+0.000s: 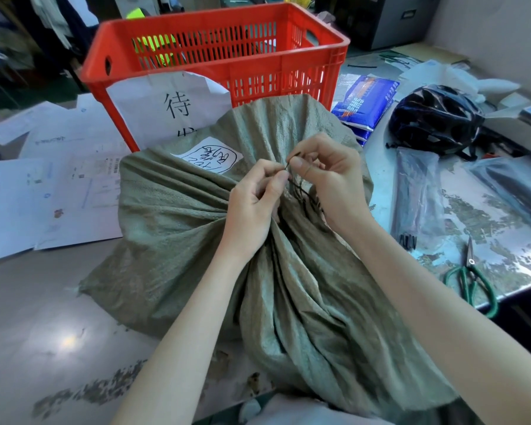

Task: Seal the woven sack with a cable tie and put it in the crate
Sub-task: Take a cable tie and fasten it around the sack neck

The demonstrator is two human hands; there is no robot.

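A grey-green woven sack lies on the table in front of me, its mouth bunched into a neck near the middle. A thin black cable tie loops around that neck. My left hand grips the gathered fabric and pinches the tie between thumb and finger. My right hand pinches the tie's other end just above it. A white label with handwriting is stuck on the sack. The red plastic crate stands right behind the sack, with a white paper sign on its front.
White papers cover the table to the left. On the right lie a black helmet, a blue packet, clear bags of black cable ties and green-handled scissors near the table edge.
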